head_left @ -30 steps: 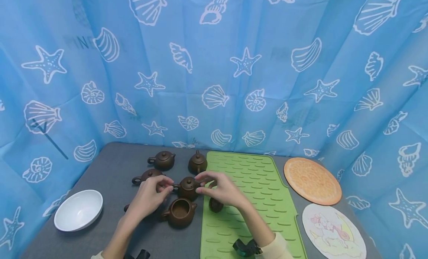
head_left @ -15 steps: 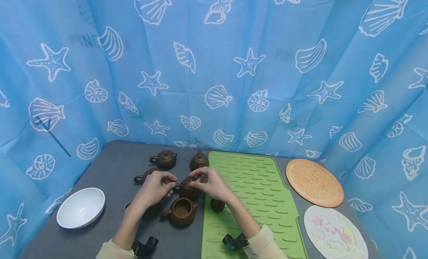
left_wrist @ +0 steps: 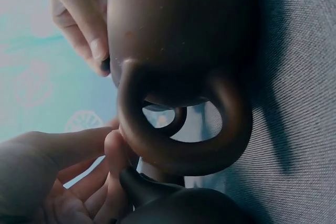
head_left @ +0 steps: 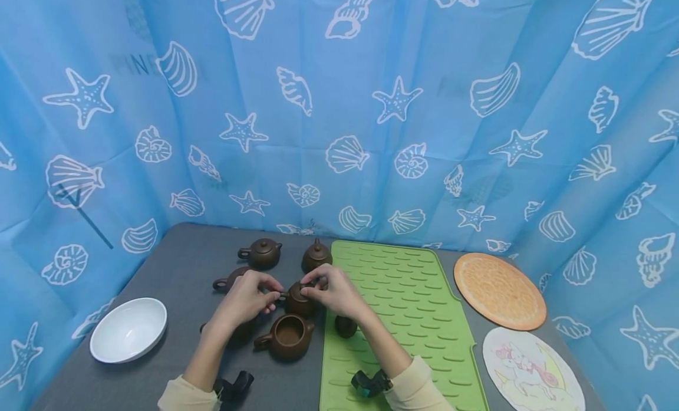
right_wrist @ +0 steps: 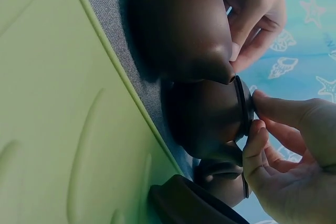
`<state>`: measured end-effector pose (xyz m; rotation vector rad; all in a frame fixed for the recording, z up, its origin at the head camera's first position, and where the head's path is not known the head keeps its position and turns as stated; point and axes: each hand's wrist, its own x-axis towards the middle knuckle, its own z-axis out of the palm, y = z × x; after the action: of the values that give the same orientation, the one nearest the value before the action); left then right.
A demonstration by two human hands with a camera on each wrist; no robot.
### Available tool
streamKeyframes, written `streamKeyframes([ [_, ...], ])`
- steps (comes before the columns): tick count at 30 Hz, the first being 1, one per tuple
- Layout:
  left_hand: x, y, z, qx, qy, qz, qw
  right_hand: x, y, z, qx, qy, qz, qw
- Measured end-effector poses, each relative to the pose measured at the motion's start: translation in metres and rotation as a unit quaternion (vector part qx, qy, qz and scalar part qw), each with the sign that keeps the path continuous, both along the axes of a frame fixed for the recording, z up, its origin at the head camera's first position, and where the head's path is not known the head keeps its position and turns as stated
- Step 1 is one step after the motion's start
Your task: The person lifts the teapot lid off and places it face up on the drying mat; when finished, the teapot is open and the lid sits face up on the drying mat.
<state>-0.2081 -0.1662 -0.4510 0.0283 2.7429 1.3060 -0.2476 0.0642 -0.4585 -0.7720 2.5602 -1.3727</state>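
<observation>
A small dark brown teapot stands between my hands in the head view. My left hand pinches its handle at the left side. Thumb and fingers of my right hand hold the teapot's lid from above; in the right wrist view they meet at the lid's edge, with the knob hidden. Directly in front stands a lidless brown teapot, its opening up and handle to the left. That pot's handle looms large in the left wrist view. A dark rounded piece lies on the green mat.
More brown teapots stand behind, one at the back left and one at the back centre. Others are partly hidden by my left arm. A white bowl sits left. An orange round mat and a unicorn-printed mat lie right.
My right hand has shifted from the teapot's right side to its lid. My left hand stays at the handle. Over the last half second both hands hardly move.
</observation>
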Motion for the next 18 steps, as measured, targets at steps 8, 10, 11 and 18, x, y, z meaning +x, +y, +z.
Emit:
streamKeyframes([
  [8, 0.0, 0.001, -0.002, -0.001, -0.009, 0.014, 0.9999, 0.0, 0.0, 0.002, -0.015, 0.001, 0.002, 1.0],
  [10, 0.0, 0.001, -0.002, 0.0, -0.01, 0.016, 0.9998, 0.001, 0.001, 0.003, -0.018, 0.001, 0.002, 1.0],
  [11, 0.0, 0.001, -0.003, -0.001, -0.009, 0.017, 0.9998, 0.001, 0.002, 0.003, -0.021, 0.002, 0.003, 1.0],
  [18, -0.003, -0.001, -0.002, 0.009, -0.01, 0.013, 0.9998, 0.006, 0.01, 0.009, -0.04, 0.018, 0.015, 0.999],
])
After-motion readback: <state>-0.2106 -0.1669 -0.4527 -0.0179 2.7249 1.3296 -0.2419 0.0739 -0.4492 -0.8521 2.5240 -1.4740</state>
